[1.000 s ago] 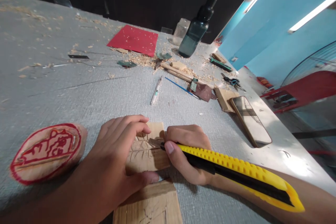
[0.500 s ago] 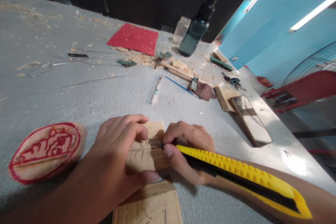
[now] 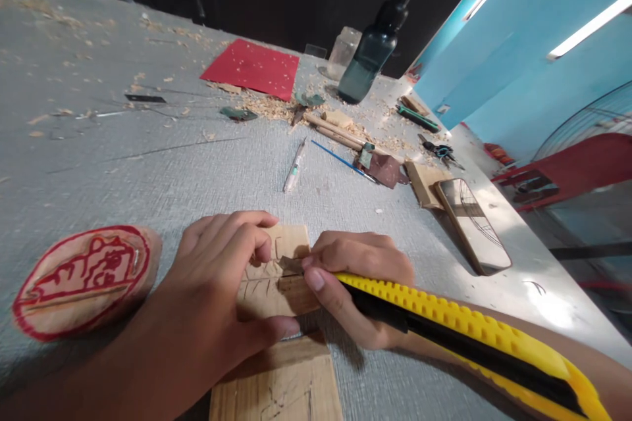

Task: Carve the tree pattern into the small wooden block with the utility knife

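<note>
My left hand [image 3: 227, 283] is wrapped round a small wooden block [image 3: 281, 293], fingers over its far left side and thumb along its near edge. Carved lines mark the block's top. My right hand [image 3: 355, 283] grips a yellow and black utility knife [image 3: 444, 325] close to its front end. The knife's short blade rests on the carved face, between the two hands. Nearer to me lies a second wooden piece [image 3: 281, 385] with pencil lines. A round wooden plaque [image 3: 86, 279] with a red-outlined drawing is left of my left forearm.
Beyond the hands lie a white pen [image 3: 295, 166], a thin blue brush [image 3: 340, 161] and wooden-handled tools [image 3: 336, 134] among shavings. A phone [image 3: 474, 227] leans on a wood block [image 3: 422, 184] at right. Farther back are red paper [image 3: 253, 69] and a dark bottle [image 3: 370, 56].
The right hand has shifted slightly and the knife's rear end has come lower and to the right. More of the blade shows on the block. The left hand keeps its hold.
</note>
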Available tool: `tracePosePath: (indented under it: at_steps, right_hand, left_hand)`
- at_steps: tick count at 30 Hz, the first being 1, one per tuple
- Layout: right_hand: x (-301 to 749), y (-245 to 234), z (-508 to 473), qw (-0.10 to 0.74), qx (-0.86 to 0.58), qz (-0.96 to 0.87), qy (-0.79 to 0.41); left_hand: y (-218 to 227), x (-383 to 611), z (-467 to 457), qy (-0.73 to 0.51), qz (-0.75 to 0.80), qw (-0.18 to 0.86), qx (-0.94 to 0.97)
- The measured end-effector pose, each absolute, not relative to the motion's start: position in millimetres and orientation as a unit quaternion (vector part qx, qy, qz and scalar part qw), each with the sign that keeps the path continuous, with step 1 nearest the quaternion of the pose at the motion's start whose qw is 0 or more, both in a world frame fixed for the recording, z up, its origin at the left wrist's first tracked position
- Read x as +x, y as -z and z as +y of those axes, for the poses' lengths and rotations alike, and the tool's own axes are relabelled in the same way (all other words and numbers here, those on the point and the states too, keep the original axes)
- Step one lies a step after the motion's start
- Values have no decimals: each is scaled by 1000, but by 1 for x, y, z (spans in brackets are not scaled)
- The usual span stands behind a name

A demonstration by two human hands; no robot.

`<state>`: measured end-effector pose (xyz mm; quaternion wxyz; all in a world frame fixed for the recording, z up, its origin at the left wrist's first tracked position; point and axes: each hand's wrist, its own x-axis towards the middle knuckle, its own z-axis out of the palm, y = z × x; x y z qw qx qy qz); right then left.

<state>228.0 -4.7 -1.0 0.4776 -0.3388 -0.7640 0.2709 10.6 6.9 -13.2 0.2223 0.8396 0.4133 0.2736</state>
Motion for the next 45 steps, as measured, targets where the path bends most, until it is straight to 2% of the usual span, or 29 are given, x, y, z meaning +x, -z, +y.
tracePosePath:
  at_steps: [8, 14, 20, 23, 29, 33, 38, 42, 45]
  right_hand:
    - [232, -5, -1, 446, -281, -829, -190]
    - [237, -7, -7, 427, -314, -827, -186]
    - [235, -6, -8, 519, -340, -755, -211]
    - [234, -3, -5, 484, -326, -782, -218]
    - [235, -2, 0, 487, -295, -787, -238]
    - [235, -2, 1, 453, -290, -804, -253]
    - [236, -1, 1, 439, -306, -811, -237]
    - [235, -5, 0, 394, -322, -832, -222]
    - [232, -8, -2, 410, -318, -830, -206]
  left_hand:
    - [11, 8, 9, -259, 439, 197, 838]
    - [14, 9, 9, -249, 431, 210, 842]
    - [14, 9, 10, -254, 439, 199, 839]
    - [14, 9, 11, -262, 427, 199, 842]
    - [14, 8, 11, -261, 424, 200, 844]
    - [13, 10, 10, -265, 429, 207, 838]
    - [14, 11, 10, -276, 436, 213, 830]
    - [18, 10, 11, -274, 430, 206, 835]
    - [20, 9, 13, -273, 443, 204, 829]
